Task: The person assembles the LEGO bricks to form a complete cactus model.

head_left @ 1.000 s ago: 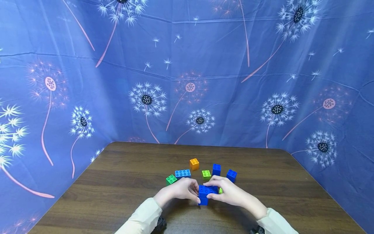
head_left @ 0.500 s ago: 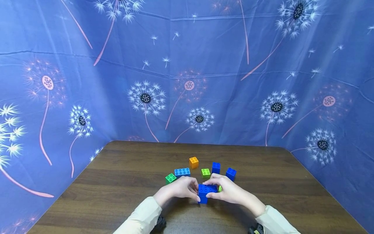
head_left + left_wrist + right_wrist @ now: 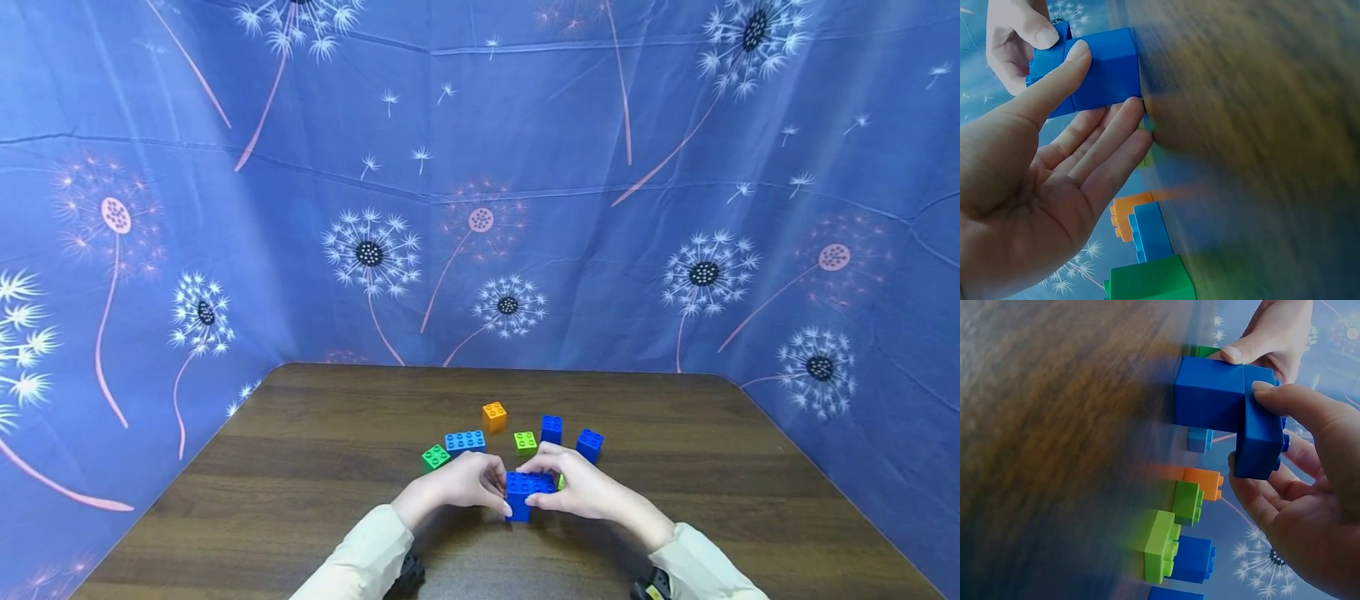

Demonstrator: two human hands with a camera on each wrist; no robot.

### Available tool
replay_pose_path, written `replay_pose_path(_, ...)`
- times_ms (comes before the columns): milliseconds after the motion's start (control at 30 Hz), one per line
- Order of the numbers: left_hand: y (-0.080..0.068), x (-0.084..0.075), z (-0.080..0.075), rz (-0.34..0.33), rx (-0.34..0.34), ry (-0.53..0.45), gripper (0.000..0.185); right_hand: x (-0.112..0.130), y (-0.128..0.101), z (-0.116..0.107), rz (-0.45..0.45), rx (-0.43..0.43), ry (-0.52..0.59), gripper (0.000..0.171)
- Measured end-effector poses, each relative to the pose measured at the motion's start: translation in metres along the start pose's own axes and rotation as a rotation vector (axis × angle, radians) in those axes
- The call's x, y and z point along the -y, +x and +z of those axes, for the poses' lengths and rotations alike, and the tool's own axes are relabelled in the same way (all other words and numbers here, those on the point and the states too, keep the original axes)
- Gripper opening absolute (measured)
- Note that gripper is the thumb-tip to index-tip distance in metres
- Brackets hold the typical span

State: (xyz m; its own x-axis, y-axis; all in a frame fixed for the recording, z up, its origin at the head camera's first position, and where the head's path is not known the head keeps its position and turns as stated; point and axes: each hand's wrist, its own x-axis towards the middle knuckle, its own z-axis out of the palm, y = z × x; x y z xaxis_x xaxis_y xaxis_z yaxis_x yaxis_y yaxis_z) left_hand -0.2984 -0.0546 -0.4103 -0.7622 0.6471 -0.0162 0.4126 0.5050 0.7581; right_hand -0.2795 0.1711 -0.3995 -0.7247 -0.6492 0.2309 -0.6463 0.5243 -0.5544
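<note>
In the head view both hands meet over two joined blue toy building bricks near the front of the table. The lower one is a tall blue brick [image 3: 1209, 394], standing on the wood. My left hand [image 3: 467, 483] holds it with the thumb on one side, fingertips along the other. Across its top sits a long blue brick [image 3: 1260, 440] with studs, one end overhanging to the right. My right hand [image 3: 588, 487] pinches this upper brick between thumb and fingers. In the right wrist view the two bricks meet along a thin seam.
Behind the hands stand a green brick [image 3: 436, 457], a light blue brick [image 3: 465, 442], an orange brick [image 3: 494, 416], a lime brick [image 3: 525, 442] and two blue bricks, one nearer the middle [image 3: 551, 429], one farther right [image 3: 589, 445]. Another lime brick [image 3: 1160, 547] is close by the right hand.
Both hands keep their grip on the blue bricks in nearly the same place. The head view has shifted slightly.
</note>
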Motion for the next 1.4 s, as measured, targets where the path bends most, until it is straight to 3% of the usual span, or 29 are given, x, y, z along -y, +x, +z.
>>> replay_pose_path(367, -0.001, -0.001, 0.0, -0.017, 0.006, -0.004, 0.024, -0.001, -0.003, 0.005, 0.076, -0.025, 0.073, 0.03)
replay_pose_path(567, -0.001, -0.001, 0.001, -0.002, 0.009, -0.018, 0.024, -0.002, -0.005, 0.009, 0.065, -0.036, 0.096, 0.031)
replay_pose_path(933, 0.0, 0.0, 0.001, -0.011, -0.002, -0.027, 0.024, -0.006, -0.006, 0.01, 0.09, -0.025, 0.268, 0.037)
replay_pose_path(1400, -0.001, -0.003, -0.001, -0.034, -0.002, -0.002, 0.025, -0.008, -0.004, 0.012, 0.106, -0.027, 0.259, 0.029)
